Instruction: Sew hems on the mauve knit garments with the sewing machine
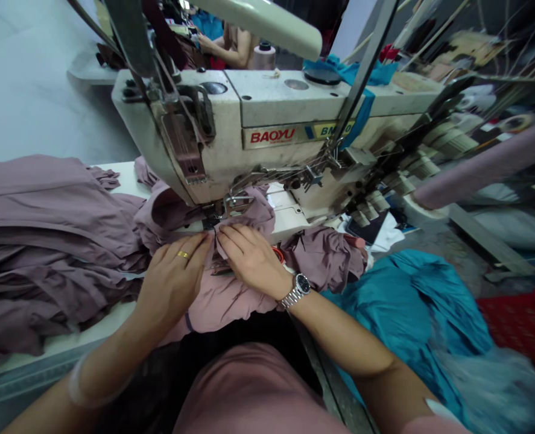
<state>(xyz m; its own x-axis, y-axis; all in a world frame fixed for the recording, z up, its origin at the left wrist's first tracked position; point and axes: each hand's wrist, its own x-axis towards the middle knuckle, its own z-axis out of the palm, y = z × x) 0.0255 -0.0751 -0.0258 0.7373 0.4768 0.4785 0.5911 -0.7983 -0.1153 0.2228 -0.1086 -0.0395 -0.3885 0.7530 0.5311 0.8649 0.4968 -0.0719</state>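
A cream sewing machine [267, 120] marked BAOYU stands across the table. Mauve fabric [224, 298] lies under its presser foot [231, 205] and spills toward me. My left hand [174, 274], with a gold ring, lies flat on the fabric just left of the needle, fingers stretched forward. My right hand [249, 256], with a metal wristwatch [297, 289], presses on the fabric right beside it, fingers together and curled down at the seam. The fingertips of both hands meet in front of the foot.
A heap of mauve garments [45, 235] fills the table's left side. Teal fabric [407, 307] hangs at the right above a red crate [520, 319]. Thread cones [443, 141] and a mauve roll [488, 166] stand at the right. Another person's arm [231, 48] shows behind the machine.
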